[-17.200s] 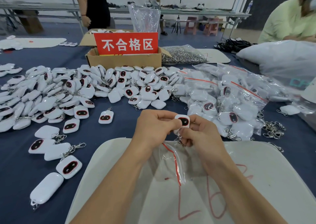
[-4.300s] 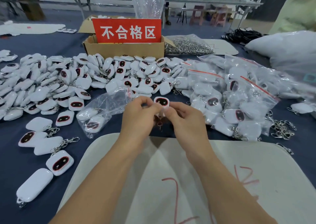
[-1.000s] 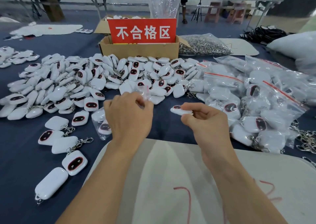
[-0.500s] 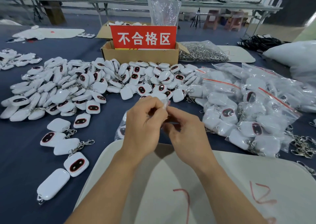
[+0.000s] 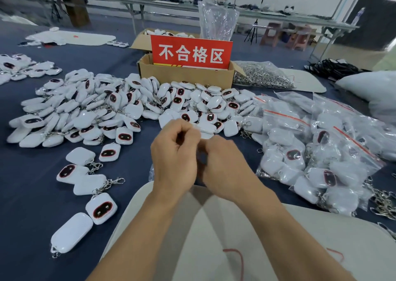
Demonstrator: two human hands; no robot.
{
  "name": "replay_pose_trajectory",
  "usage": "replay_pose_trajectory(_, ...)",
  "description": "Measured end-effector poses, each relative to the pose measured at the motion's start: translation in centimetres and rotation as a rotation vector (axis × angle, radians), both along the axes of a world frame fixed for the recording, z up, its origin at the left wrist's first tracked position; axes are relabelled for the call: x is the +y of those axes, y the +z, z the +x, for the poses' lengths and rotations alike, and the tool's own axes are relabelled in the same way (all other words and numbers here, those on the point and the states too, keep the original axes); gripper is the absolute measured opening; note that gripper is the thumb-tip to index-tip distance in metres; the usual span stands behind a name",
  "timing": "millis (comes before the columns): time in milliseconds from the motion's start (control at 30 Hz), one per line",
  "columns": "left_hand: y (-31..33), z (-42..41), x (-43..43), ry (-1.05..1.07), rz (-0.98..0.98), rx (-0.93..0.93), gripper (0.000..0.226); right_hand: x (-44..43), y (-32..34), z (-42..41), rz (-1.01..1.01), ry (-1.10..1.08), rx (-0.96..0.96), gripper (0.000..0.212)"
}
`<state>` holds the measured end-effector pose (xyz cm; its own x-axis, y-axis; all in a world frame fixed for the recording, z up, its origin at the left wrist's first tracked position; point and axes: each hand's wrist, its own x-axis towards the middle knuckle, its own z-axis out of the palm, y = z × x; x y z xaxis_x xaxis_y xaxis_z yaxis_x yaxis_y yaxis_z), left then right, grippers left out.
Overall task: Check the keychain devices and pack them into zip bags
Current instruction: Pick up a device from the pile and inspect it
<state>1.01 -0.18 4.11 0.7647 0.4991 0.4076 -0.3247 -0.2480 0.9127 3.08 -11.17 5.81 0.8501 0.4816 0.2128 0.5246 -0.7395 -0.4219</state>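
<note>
While both hands sit bunched together at the desk's middle, whatever they grip is hidden from me.

I see the left hand [image 5: 174,158] and right hand [image 5: 226,166] knuckle to knuckle above the far edge of a white board [image 5: 214,227], with the fingers [image 5: 182,130] of both curled inward. I cannot tell whether they pinch anything. A sliver of clear plastic [image 5: 151,171] peeks out just left of the left hand, over the blue desk [image 5: 32,195]. Loose keychain devices [image 5: 132,111] lie heaped behind the hands, and filled zip bags [image 5: 334,152] are piled to the right. A cardboard box [image 5: 184,76] bearing a red sign [image 5: 191,52] stands behind the heap, with a bag of metal clasps [image 5: 263,75] just beside it.
</note>
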Motion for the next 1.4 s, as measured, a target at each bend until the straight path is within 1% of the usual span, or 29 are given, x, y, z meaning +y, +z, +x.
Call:
replay_pose_trajectory(33,0.1,0.0,0.3,0.033,-0.020,-0.001,0.025,0.2,0.3,0.2,-0.050,0.013,-0.044,0.016)
replay_pose_trajectory(100,0.2,0.0,0.7,0.090,-0.041,-0.004,0.023,0.5,1.3,0.4,-0.036,-0.098,-0.088,0.049)
replay_pose_trajectory(133,0.3,-0.1,0.8,0.104,-0.054,-0.005,0.024,0.7,1.8,0.7,-0.072,-0.156,-0.163,0.063)
replay_pose_trajectory(167,0.5,-0.1,0.9,0.113,-0.067,-0.005,0.027,1.0,2.0,0.9,-0.113,-0.190,-0.249,0.065)
replay_pose_trajectory(200,0.5,-0.1,1.0,0.124,-0.076,-0.002,0.030,1.2,2.2,1.2,-0.122,-0.196,-0.281,0.061)
replay_pose_trajectory(233,0.5,-0.1,1.1,0.140,-0.080,-0.003,0.030,1.4,2.3,1.4,-0.027,-0.185,-0.253,0.053)
replay_pose_trajectory(267,0.4,-0.1,1.3,0.160,-0.082,-0.010,0.030,1.5,2.5,1.7,0.155,-0.179,-0.163,0.041)
replay_pose_trajectory(300,0.4,-0.1,1.5,0.176,-0.086,-0.020,0.028,1.4,2.6,2.0,0.394,-0.185,-0.045,0.032)
replay_pose_trajectory(333,0.5,-0.1,1.6,0.192,-0.091,-0.034,0.026,1.3,2.9,2.7,0.584,-0.239,0.024,0.028)
replay_pose_trajectory(367,0.7,-0.1,1.7,0.207,-0.091,-0.057,0.025,1.1,2.9,3.7,0.688,-0.310,0.036,0.028)
replay_pose_trajectory(400,0.8,-0.1,1.8,0.227,-0.076,-0.087,0.023,0.8,2.7,4.9,0.659,-0.369,0.024,0.025)
replay_pose_trajectory(433,1.1,-0.2,1.8,0.250,-0.047,-0.122,0.022,0.5,2.3,6.2,0.516,-0.376,0.035,0.022)
replay_pose_trajectory(467,1.2,-0.3,1.9,0.278,-0.006,-0.162,0.021,0.5,1.8,7.0,0.298,-0.317,0.072,0.025)
replay_pose_trajectory(533,1.2,-0.5,2.0,0.335,0.118,-0.247,0.016,1.0,0.2,7.8,-0.072,-0.104,0.185,0.043)
replay_pose_trajectory(600,0.6,-0.6,1.8,0.373,0.266,-0.273,0.012,1.6,-1.6,7.6,-0.253,-0.005,0.175,0.056)
replay_pose_trajectory(667,0.0,-0.6,1.0,0.355,0.415,-0.185,0.014,1.8,-3.1,7.3,-0.285,-0.032,0.051,0.047)
replay_pose_trajectory(700,-0.3,-0.5,0.4,0.331,0.495,-0.117,0.012,1.7,-3.6,7.0,-0.308,-0.057,-0.002,0.040)
replay_pose_trajectory(767,-0.9,-0.2,-0.5,0.295,0.635,0.031,0.002,1.1,-4.0,6.3,-0.411,-0.072,-0.047,0.037)
replay_pose_trajectory(900,-2.1,0.2,-0.6,0.096,0.720,0.387,0.024,-1.3,-4.0,4.5,-0.346,-0.170,-0.054,0.038)
replay_pose_trajectory(967,-2.6,0.3,-0.5,0.021,0.830,0.489,0.032,-2.8,-3.6,3.5,-0.353,-0.239,-0.116,0.022)
replay_pose_trajectory(1000,-2.6,0.4,-0.5,0.031,0.886,0.514,0.032,-3.6,-3.6,3.0,-0.329,-0.255,-0.166,0.016)
replay_pose_trajectory(1033,-2.6,0.6,-0.5,0.074,0.932,0.526,0.030,-4.3,-3.7,2.4,-0.275,-0.260,-0.201,0.015)
replay_pose_trajectory(1100,-2.2,0.8,-0.2,0.197,0.982,0.565,0.027,-5.2,-3.9,1.0,-0.047,-0.250,-0.198,0.016)
replay_pose_trajectory(1167,-2.0,0.9,0.5,0.293,0.943,0.550,0.032,-5.8,-3.8,-0.5,0.310,-0.299,-0.061,0.015)
replay_pose_trajectory(1233,-2.0,0.7,0.7,0.324,0.912,0.445,0.045,-6.4,-3.2,-1.6,0.740,-0.384,0.169,0.014)
replay_pose_trajectory(1267,-1.9,0.4,0.3,0.313,0.899,0.357,0.054,-6.7,-2.9,-2.0,0.914,-0.423,0.282,0.015)
replay_pose_trajectory(1300,-1.6,0.0,-0.5,0.281,0.865,0.232,0.058,-7.0,-2.7,-2.3,1.029,-0.458,0.361,0.016)
replay_pose_trajectory(1367,-0.9,-0.9,-2.9,0.147,0.751,0.032,0.051,-7.7,-2.1,-2.5,1.168,-0.497,0.462,0.020)
replay_pose_trajectory(1400,-0.8,-1.4,-4.0,0.053,0.699,0.017,0.046,-8.0,-1.9,-2.4,1.228,-0.507,0.499,0.021)
